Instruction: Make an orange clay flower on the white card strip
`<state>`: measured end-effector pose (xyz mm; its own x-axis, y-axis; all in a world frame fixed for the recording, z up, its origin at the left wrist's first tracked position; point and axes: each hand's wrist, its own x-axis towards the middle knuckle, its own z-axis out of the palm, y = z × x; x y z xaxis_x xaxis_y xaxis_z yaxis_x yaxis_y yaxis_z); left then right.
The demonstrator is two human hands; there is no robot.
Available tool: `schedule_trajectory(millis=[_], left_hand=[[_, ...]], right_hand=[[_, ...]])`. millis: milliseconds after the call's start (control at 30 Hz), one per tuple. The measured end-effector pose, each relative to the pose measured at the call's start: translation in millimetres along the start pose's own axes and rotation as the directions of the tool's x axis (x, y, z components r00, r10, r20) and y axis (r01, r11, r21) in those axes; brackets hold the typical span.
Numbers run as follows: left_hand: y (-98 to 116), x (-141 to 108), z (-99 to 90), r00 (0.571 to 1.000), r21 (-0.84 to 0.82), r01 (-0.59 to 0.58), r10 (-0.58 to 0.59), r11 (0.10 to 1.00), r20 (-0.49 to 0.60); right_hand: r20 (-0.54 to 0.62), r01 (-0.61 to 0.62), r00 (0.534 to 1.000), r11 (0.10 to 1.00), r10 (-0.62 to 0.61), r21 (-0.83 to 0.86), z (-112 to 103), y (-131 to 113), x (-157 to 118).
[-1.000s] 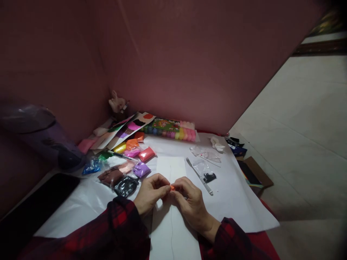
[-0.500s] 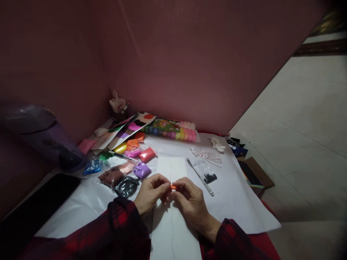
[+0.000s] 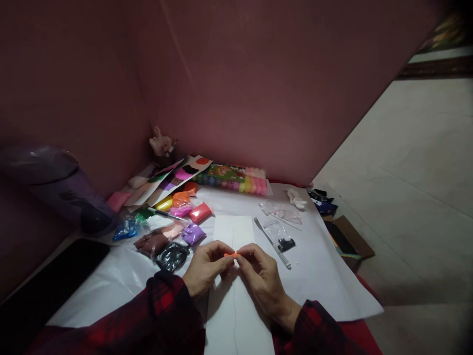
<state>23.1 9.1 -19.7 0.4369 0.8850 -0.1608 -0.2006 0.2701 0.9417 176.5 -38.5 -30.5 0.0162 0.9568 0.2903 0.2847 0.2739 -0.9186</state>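
Between my fingertips is a small piece of orange clay [image 3: 231, 255]. My left hand [image 3: 209, 266] pinches its left end, and my right hand [image 3: 260, 276] pinches its right end. Both hands are above a long white card strip [image 3: 240, 320] that has a thin wavy line drawn down its length. To the left of my left hand lie a bag of black clay [image 3: 172, 255] and a bag of purple clay [image 3: 193, 233]. Right of my right hand, a grey plastic fork [image 3: 272, 242] lies by a clear bag with some black clay [image 3: 286, 244].
More clay packets, among them a red one [image 3: 200, 212] and a blue one [image 3: 125, 228], are heaped on the left. Behind them are painted cards [image 3: 181, 180] and a pack of coloured clay [image 3: 236, 178]. A dark flat object [image 3: 55, 276] lies far left; a cardboard box [image 3: 349, 239] is at right.
The orange clay now shows more between my fingertips and reaches further left. My left fingers have shifted slightly, while both hands stay at the same place over the strip.
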Motion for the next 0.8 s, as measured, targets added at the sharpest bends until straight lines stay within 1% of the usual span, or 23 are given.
schedule_trajectory(millis=[100, 167, 233, 300, 400, 500, 633, 800], left_hand=[[1, 0, 0.2, 0.998, -0.030, -0.012, 0.011, 0.999, -0.058], [1, 0, 0.1, 0.996, -0.035, -0.012, 0.009, 0.999, -0.092], [2, -1, 0.2, 0.995, -0.037, -0.015, 0.011, 0.999, -0.095], [3, -1, 0.6, 0.998, -0.051, -0.003, 0.000, 0.999, -0.060], [3, -1, 1.2, 0.999, -0.107, 0.032, -0.033, 0.994, -0.007], [-1, -1, 0.6, 0.999, -0.126, 0.033, -0.033, 0.991, -0.003], [-4, 1, -1.4, 0.999, -0.064, 0.041, -0.041, 0.997, -0.004], [-3, 1, -2.8, 1.000, -0.060, 0.021, -0.019, 0.998, 0.022]], right_hand=[[-0.027, -0.104, 0.994, 0.989, 0.107, 0.109, 1, 2, 1], [-0.054, -0.143, 0.987, 0.975, 0.155, 0.170, 2, 5, 2], [-0.073, -0.157, 0.982, 0.966, 0.175, 0.204, 3, 9, 3], [-0.082, -0.159, 0.980, 0.965, 0.179, 0.208, 4, 11, 4], [-0.072, -0.156, 0.983, 0.972, 0.170, 0.178, 3, 11, 4], [-0.038, -0.138, 0.989, 0.977, 0.146, 0.162, 2, 8, 3], [0.028, -0.055, 0.998, 0.990, 0.052, 0.126, 1, 5, 0], [0.012, 0.037, 0.999, 0.998, -0.038, 0.055, 1, 4, 2]])
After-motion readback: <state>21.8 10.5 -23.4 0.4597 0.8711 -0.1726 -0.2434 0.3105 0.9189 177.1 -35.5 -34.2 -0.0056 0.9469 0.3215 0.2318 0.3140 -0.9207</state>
